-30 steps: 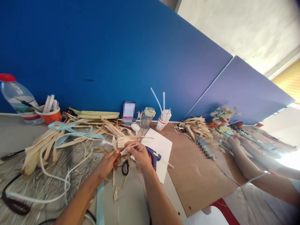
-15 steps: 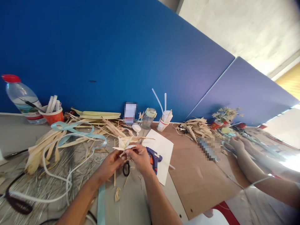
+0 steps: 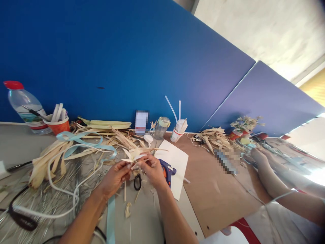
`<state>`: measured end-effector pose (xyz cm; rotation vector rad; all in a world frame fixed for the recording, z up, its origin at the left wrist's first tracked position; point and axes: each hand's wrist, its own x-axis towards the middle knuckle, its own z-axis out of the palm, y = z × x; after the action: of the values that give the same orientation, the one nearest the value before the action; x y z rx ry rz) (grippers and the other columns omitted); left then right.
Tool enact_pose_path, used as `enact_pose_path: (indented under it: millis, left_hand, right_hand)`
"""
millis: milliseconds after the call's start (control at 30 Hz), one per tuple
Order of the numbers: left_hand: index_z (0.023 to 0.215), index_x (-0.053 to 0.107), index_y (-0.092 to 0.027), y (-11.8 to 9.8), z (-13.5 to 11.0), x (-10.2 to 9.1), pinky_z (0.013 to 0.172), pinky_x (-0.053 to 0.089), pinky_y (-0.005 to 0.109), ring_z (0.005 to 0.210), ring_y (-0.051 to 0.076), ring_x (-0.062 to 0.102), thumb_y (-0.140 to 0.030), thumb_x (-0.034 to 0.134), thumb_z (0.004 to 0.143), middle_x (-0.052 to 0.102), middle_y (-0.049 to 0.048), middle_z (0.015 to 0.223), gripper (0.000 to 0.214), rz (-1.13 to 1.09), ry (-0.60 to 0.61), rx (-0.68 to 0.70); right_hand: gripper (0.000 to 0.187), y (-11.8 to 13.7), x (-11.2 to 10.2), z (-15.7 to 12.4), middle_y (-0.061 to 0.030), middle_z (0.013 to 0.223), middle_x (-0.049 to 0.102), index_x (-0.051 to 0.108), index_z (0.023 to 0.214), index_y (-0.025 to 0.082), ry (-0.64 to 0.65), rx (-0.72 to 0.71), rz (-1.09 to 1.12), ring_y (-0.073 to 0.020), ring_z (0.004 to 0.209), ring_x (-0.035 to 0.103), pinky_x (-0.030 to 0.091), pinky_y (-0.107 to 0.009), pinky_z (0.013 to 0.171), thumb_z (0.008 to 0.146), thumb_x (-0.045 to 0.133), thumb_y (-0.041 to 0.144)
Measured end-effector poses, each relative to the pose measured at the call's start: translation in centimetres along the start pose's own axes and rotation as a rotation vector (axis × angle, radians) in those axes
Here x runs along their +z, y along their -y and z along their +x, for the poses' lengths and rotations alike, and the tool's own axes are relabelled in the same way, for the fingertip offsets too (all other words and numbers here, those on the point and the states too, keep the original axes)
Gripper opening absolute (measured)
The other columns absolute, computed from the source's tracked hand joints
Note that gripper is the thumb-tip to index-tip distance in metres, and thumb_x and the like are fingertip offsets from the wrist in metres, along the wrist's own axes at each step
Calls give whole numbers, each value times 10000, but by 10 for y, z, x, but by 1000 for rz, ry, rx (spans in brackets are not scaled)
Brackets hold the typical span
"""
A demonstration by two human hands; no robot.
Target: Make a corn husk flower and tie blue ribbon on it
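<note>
A pale corn-husk flower (image 3: 132,154) with pointed petals is held up over the table between my two hands. My left hand (image 3: 119,173) pinches it from the left, low at its base. From the right, my right hand (image 3: 151,168) grips it with thumb and forefinger, and the fingers hide part of the petals. Just below the hands shows the black handle loop of a pair of scissors (image 3: 137,182). A blue glue gun (image 3: 167,173) lies right of my right hand, partly on a white sheet of paper (image 3: 179,157).
Dried husks (image 3: 45,166), a light blue ribbon (image 3: 81,137), a white cord (image 3: 54,188) and thin wires cover the left side. Along the blue partition (image 3: 122,61) stand a bottle (image 3: 27,108), paper cups, a phone (image 3: 141,122) and a jar (image 3: 161,128). A co-worker's arms (image 3: 269,176) are at right.
My left hand has shifted slightly left and down, and the flower has turned and moved a little left. My right hand stays nearly in place, still pinching.
</note>
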<state>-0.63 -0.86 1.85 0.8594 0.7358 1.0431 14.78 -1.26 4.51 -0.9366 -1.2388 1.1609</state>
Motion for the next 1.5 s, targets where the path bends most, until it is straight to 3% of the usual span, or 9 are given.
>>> enact_pose_path:
  millis: [167,333,567,833,1067,1267,1500]
  left_hand:
    - [820,629,-152,1,3,0,509,351,202,522,75,466,-386,730,686,592,-4,679,287,65,-31,-7]
    - [769,605,-153,1,2,4,442,231,193,461,51,330,-422,720,673,491,-46,599,307,103,-74,-5]
    - [729,608,-145,5,5,3,458,227,211,478,69,309,-463,719,632,424,-58,548,350,207,-136,20]
    - [764,600,-151,-2,1,8,455,222,198,484,60,308,-463,717,641,442,-55,588,355,154,-134,1]
    - [779,575,-157,3,2,4,448,197,201,465,59,268,-451,688,693,382,-69,560,327,96,-28,-2]
    - [779,561,-160,1,0,8,469,230,206,488,73,296,-504,683,669,392,-66,565,381,180,-57,7]
    - [825,600,-166,4,1,3,477,233,212,501,83,319,-408,641,714,421,-54,576,269,156,-28,12]
  right_hand:
    - [51,-2,2,-2,26,623,544,592,734,186,-49,-23,-139,-102,538,475,374,-207,492,745,598,236]
    - [73,-3,3,-5,-1,670,594,612,752,189,-73,-123,-318,-142,650,557,432,-231,564,779,570,242]
    - [69,2,2,-4,-18,727,645,637,759,184,-95,-241,-481,-155,685,588,456,-258,660,768,570,196]
    - [81,1,3,-5,-29,733,649,631,761,181,-111,-313,-525,-155,684,596,458,-260,665,796,560,199]
    - [96,1,2,-6,-27,749,658,634,756,198,-84,-314,-531,-156,697,592,460,-262,678,790,553,159]
    - [100,0,2,-6,-31,750,653,638,770,194,-82,-344,-557,-156,699,588,449,-261,674,789,549,154]
    - [89,-2,1,-5,-37,743,640,621,767,192,-110,-365,-588,-160,699,585,441,-268,673,814,547,184]
